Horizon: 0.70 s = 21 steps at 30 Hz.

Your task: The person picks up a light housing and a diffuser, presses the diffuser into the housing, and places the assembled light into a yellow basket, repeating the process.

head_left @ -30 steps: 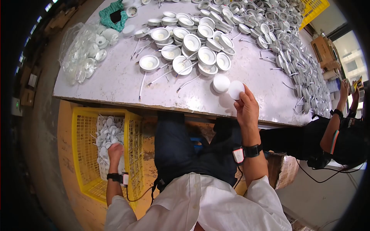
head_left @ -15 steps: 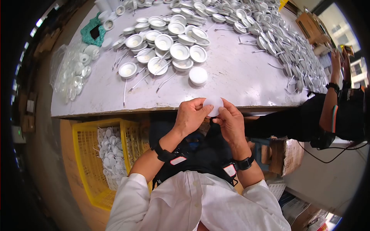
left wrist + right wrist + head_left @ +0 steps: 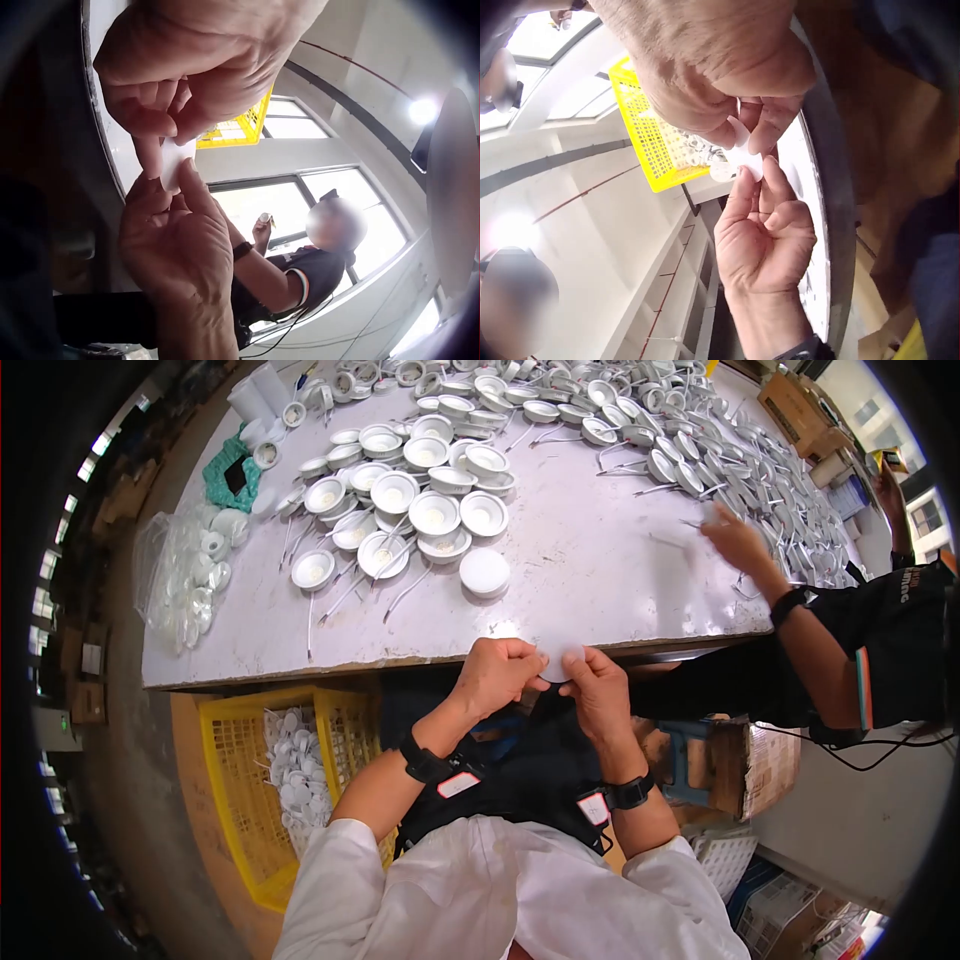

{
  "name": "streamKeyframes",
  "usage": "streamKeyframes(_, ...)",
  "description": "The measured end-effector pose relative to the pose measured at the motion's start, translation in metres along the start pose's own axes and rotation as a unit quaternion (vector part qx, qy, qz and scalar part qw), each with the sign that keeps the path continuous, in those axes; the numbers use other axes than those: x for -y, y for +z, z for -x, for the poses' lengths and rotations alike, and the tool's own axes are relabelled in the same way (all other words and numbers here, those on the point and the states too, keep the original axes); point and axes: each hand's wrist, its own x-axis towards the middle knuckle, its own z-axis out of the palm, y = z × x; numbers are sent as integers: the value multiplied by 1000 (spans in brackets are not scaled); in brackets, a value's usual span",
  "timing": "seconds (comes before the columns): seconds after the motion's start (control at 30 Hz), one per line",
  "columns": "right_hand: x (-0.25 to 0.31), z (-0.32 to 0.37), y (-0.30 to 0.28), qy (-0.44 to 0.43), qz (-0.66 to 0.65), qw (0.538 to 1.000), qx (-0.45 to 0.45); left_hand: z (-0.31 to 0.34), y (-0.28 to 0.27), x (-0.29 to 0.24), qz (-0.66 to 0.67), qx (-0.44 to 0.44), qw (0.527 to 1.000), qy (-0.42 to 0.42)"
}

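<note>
"White disc (image 3: 558,664): where?"

"Pinched in the grip, between left hand (image 3: 492,678) and right hand (image 3: 602,698); the worktop (image 3: 610,585) lies just beyond."

"What could go wrong?"

"Uneven fingertip pressure could bend it, or make it slip below the grip."

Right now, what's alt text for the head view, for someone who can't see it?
A person's left hand and right hand pinch a white disc near the front edge of a table strewn with round white wired fittings. A yellow crate holds white parts below left; another person's arm reaches in from the right.
</note>
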Motion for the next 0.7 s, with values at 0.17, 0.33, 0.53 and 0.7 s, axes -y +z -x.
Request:
streamKeyframes(0.17, 6, -2, -23, -51, 92, 994, -40, -14, 14, -3, -80, -3, 997, 15)
streamKeyframes(0.33, 14, -9, -63, -72, -17, 990, -123, -45, 44, -22, -172, -61, 967, 179)
streamKeyframes(0.53, 25, -2, -86, -42, -46, 984, -166, -157, 92, -33, -364, -129, 856, 343)
streamKeyframes(0.7, 19, 15, -104, -56, -61, 982, -168, -224, 134, -54, -461, -196, 818, 284)
